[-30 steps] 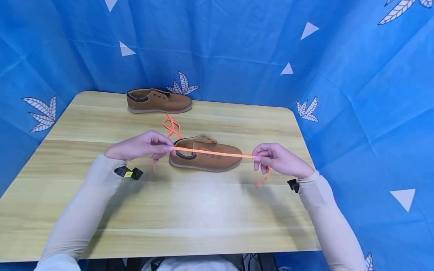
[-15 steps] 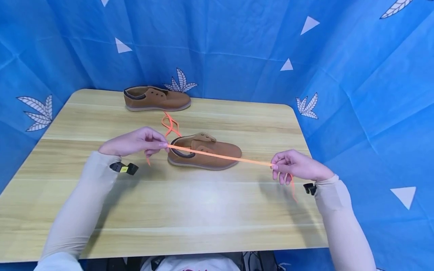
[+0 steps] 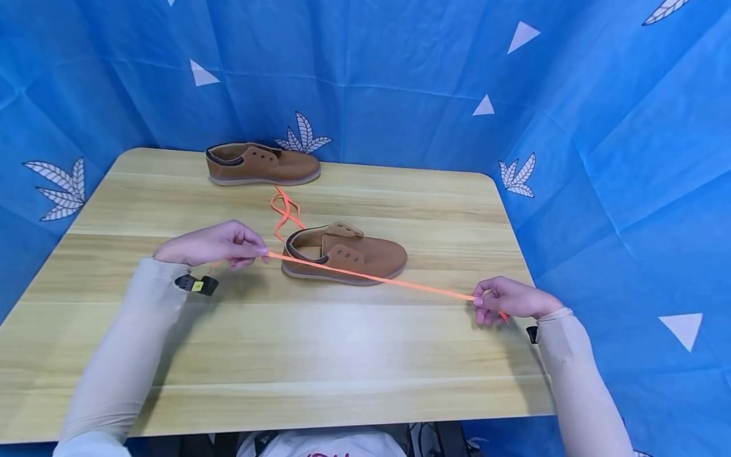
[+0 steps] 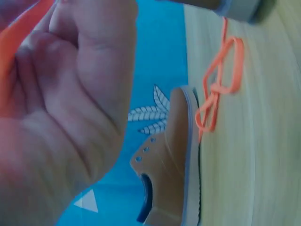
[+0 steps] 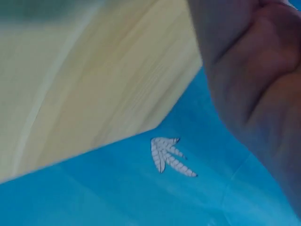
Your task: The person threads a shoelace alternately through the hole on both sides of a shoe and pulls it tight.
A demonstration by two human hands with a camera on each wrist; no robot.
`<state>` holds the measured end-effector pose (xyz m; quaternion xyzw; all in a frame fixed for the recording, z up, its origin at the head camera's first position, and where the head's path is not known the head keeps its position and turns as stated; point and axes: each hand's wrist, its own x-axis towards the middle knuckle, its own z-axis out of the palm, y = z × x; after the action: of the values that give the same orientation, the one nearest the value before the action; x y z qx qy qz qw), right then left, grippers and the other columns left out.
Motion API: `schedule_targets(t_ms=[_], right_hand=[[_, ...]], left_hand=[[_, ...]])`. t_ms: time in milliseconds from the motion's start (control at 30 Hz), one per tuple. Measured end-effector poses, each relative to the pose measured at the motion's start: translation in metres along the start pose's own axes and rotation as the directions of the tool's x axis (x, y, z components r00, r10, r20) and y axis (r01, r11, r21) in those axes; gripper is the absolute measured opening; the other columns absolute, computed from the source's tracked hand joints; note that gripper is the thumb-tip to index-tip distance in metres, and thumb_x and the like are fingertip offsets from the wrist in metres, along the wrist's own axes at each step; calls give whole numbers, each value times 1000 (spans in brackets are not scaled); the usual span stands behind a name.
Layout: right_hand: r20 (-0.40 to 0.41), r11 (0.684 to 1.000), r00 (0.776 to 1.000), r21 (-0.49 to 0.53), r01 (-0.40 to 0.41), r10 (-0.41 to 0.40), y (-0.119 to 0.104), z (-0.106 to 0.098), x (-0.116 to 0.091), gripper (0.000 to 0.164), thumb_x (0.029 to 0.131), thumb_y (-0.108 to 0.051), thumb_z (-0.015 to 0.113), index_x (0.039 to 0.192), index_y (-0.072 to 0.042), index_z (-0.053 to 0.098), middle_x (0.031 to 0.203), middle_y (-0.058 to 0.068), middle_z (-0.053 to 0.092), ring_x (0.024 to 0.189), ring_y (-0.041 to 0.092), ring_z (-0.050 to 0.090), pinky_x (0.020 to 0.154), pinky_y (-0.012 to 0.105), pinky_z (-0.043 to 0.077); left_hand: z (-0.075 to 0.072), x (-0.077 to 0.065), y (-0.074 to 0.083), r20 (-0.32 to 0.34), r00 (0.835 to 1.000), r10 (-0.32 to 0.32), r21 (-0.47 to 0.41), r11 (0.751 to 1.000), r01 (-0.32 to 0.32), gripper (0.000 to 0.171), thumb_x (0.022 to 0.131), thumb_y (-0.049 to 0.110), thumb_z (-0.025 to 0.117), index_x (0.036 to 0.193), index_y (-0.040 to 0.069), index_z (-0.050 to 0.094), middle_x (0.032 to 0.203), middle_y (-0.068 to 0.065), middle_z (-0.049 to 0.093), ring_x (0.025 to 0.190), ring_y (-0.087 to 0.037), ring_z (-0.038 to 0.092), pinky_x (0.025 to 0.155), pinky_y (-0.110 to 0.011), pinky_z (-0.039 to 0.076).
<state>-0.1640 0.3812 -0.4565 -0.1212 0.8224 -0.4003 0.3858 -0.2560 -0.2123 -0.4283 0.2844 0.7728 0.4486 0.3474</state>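
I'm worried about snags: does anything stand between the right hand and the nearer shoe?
Only the taut orange lace: it runs from the right hand across the nearer shoe in the head view to the left hand. Nothing else visible stands between.

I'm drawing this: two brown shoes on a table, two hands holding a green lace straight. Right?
Not green: the head view shows the lace is orange. The left hand and right hand do hold it straight, with two brown shoes on the table.
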Motion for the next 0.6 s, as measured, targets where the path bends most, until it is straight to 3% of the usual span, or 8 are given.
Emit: schedule_targets(t_ms=[67, 167, 300, 367, 467, 600], right_hand=[[-15, 999, 1000, -38, -4, 3, 5, 0, -2, 26, 102, -14, 52, 104, 12, 55, 89, 27, 70, 74, 31, 68, 55, 40, 54], [-76, 990, 997, -142, 4, -15, 9, 1, -3, 21, 98, -12, 58, 97, 9, 60, 79, 18, 67, 64, 18, 61, 53, 31, 50], [-171, 956, 985, -292, -15, -37, 6, 4, -2, 16, 92, -13, 67, 92, 3, 67, 76, 7, 63, 64, 7, 52, 60, 24, 46], [-221, 946, 975, -320, -42, -31, -2, 7, -2, 18, 93, -17, 67, 96, 1, 68, 82, 6, 66, 71, 9, 55, 66, 25, 47], [-300, 946, 952, -321, -37, -64, -26, 14, 6, 25, 96, -22, 63, 108, -1, 67, 94, 8, 69, 82, 14, 60, 75, 31, 51], [-326, 947, 923, -306, 101, -203, -78, 24, 27, 29, 99, -31, 59, 118, -11, 67, 110, 7, 71, 97, 17, 65, 88, 39, 54]], left_hand=[[-1, -2, -4, 5, 1000, -21, 4, 1000, 21, 32, 103, 24, 52, 112, -2, 68, 60, -1, 53, 52, -26, 43, 53, -32, 45], [-1, -4, -5, -12, 999, -32, 21, 999, 32, 33, 102, 25, 53, 112, -3, 68, 62, -3, 54, 53, -24, 45, 50, -34, 43], [4, -4, 4, -58, 998, -25, 74, 997, 29, 26, 101, 27, 56, 104, 6, 71, 64, -7, 51, 56, -30, 46, 53, -34, 44], [7, -3, 11, -75, 997, -17, 105, 994, 25, 22, 99, 28, 59, 100, 11, 72, 66, -8, 53, 58, -32, 47, 54, -33, 45], [12, -2, 24, -81, 997, -8, 163, 986, 21, 19, 98, 31, 61, 99, 16, 72, 70, -12, 56, 61, -32, 51, 55, -30, 46], [16, -2, 41, -52, 996, 71, 219, 974, -58, 15, 99, 29, 60, 100, 20, 72, 74, -19, 58, 60, -25, 53, 55, -30, 46]])
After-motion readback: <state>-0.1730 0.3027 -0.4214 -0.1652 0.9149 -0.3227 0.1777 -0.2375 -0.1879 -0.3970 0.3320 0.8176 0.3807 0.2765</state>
